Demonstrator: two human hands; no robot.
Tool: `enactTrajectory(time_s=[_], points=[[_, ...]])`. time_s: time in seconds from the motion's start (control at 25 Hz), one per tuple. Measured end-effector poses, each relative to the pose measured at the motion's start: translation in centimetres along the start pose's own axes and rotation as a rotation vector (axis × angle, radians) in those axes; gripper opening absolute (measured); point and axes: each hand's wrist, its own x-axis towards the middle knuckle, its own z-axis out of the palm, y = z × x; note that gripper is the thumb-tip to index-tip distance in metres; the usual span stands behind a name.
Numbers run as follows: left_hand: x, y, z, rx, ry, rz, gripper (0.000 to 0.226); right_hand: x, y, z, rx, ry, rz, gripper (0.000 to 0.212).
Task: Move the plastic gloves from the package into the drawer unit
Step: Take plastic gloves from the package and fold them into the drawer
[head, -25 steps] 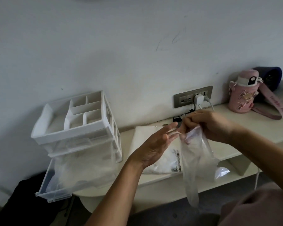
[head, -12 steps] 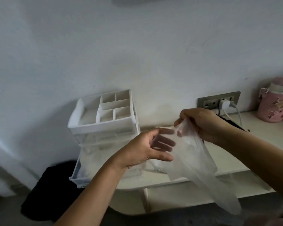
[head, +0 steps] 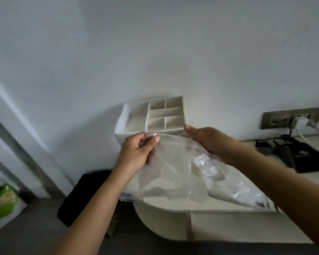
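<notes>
A clear plastic glove (head: pixel 166 173) is stretched out flat between both hands, right in front of the white drawer unit (head: pixel 155 116). My left hand (head: pixel 136 153) pinches its left edge between thumb and fingers. My right hand (head: pixel 208 142) holds its right edge, fingers over the film. The glove hangs over the unit's pulled-out clear drawer (head: pixel 129 197), whose front corner shows below it. The glove package (head: pixel 247 194), a crinkled clear bag, lies on the shelf under my right forearm.
The unit's top tray has several open compartments. A wall socket (head: pixel 291 117) with a white plug and cables sits at the right, above a black pouch (head: pixel 302 157). A dark bag (head: pixel 85 196) and a green packet (head: pixel 2 201) lie on the floor at the left.
Both hands carried the glove left towards the drawer unit and spread it flat; my left hand, open before, now pinches its edge. The view has swung left.
</notes>
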Motion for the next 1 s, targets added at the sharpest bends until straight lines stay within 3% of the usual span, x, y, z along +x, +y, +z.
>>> enactTrajectory(time_s=[0.16,0.24,0.4,0.52,0.56,0.64,0.72,0.8,1.0], points=[[1.4,-3.9,-2.2,0.218,0.095,-0.019,0.023,1.7,1.4,1.2,0.019,0.009,-0.056,0.008],[1.6,-5.6,-3.0,0.288,0.086,-0.028,0.019,2.4,1.8,1.7,-0.024,0.079,-0.106,0.005],[1.5,-7.4,-3.5,0.403,0.117,-0.061,0.025,2.2,1.4,2.7,-0.500,0.345,-0.275,0.008],[1.4,-7.7,-3.6,0.415,0.155,-0.089,0.028,0.0,0.9,4.5,-0.756,0.614,-0.556,0.011],[1.3,-7.7,-3.6,0.451,0.160,-0.091,0.029,-1.0,0.6,5.6,-0.722,0.590,-0.645,0.012],[1.2,-7.9,-3.3,0.537,0.166,-0.113,0.032,-1.9,0.1,8.2,-0.620,0.340,-0.687,0.017],[1.3,-8.2,-2.9,0.586,0.162,-0.105,0.031,-1.1,0.3,10.5,-0.595,0.057,-0.558,0.032],[1.4,-8.7,-2.5,0.594,0.154,-0.059,0.024,0.9,1.4,11.5,-0.644,-0.113,-0.420,0.041],[1.3,-8.6,-2.1,0.675,0.164,0.022,0.020,4.4,3.5,11.0,-0.846,-0.286,-0.280,0.042]])
